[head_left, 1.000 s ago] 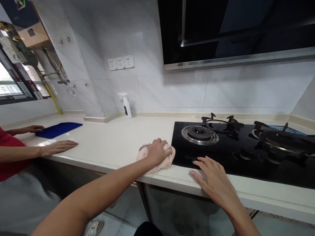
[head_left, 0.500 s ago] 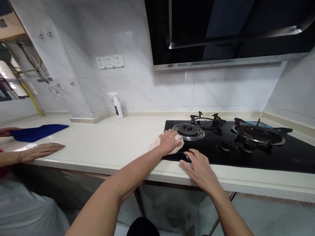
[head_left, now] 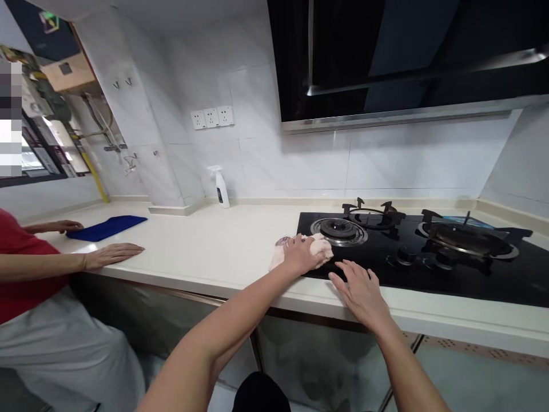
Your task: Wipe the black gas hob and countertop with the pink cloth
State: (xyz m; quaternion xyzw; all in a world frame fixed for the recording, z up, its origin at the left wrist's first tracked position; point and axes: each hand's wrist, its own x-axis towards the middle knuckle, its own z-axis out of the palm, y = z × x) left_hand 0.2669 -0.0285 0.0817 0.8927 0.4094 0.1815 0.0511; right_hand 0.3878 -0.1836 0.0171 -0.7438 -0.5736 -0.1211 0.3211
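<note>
My left hand presses a pale pink cloth down at the left edge of the black gas stove, its fingers over the fabric. Part of the cloth lies on the white countertop and part on the glass. Just beyond it is the left burner, which has no pan support over it. My right hand rests at the stove's front edge, fingers spread, holding nothing.
To the left, a co-worker in red has one hand flat on the countertop and the other at a blue cloth. A white spray bottle stands near the wall. A range hood hangs above the stove.
The view has turned left, bringing more of the co-worker into sight. My left hand stays on the cloth, which is bunched differently and shows a printed patch. My right hand's fingers are spread wider.
</note>
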